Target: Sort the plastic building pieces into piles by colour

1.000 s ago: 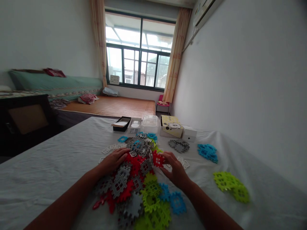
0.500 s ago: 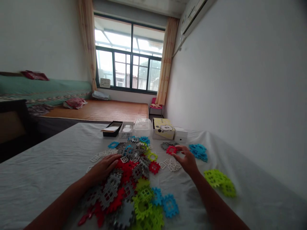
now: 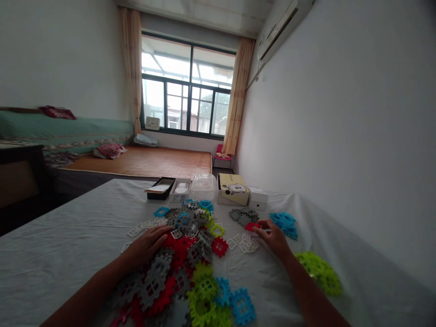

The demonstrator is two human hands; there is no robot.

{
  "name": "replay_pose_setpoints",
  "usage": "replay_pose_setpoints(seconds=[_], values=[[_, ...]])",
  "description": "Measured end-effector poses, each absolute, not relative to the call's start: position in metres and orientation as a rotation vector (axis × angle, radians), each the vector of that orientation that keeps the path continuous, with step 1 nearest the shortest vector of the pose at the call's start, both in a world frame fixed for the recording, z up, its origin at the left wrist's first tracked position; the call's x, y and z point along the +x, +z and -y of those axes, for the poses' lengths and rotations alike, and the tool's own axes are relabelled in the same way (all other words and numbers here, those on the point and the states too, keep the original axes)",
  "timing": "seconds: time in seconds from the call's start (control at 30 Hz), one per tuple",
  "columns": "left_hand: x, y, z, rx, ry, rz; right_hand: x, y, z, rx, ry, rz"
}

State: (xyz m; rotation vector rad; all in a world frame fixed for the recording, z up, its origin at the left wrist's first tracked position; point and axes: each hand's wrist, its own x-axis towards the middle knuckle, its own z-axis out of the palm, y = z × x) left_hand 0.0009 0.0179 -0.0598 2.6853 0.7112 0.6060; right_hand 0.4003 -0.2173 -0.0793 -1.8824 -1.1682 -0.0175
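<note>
My right hand point(image 3: 273, 237) pinches a red toothed building piece point(image 3: 252, 226) between thumb and fingers, just in front of a small group of grey pieces point(image 3: 243, 215). White window-shaped pieces point(image 3: 247, 244) lie to the left of that hand. My left hand point(image 3: 148, 243) rests with its fingers stretched out at the left edge of the mixed pile, touching or just over the red pieces point(image 3: 179, 250) there. Grey pieces point(image 3: 155, 281) lie nearer to me. Close by are another red piece point(image 3: 220, 246), lime green pieces point(image 3: 202, 306) and blue pieces point(image 3: 242, 306).
To the right lie a blue stack point(image 3: 284, 225) and a lime green stack point(image 3: 320, 272). Along the back stand a black open box point(image 3: 161, 188), a clear plastic container point(image 3: 203, 187), a yellow box point(image 3: 233, 188) and a white box point(image 3: 258, 199). A wall point(image 3: 340, 136) rises at the right.
My right hand has moved slightly right and down with the red piece, which now looks flatter. My left hand stays at the pile. The whole view has tilted up a little.
</note>
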Motion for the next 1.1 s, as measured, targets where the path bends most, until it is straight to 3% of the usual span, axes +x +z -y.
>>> replay_pose_setpoints(seconds=[0.4,1.1], values=[[0.000,-0.067,-0.023,2.707,0.642,-0.705,0.398,-0.087,0.218,-1.937,0.167,1.265],[0.001,-0.065,-0.024,2.716,0.603,-0.737,0.399,-0.083,0.218,-1.968,-0.057,1.288]])
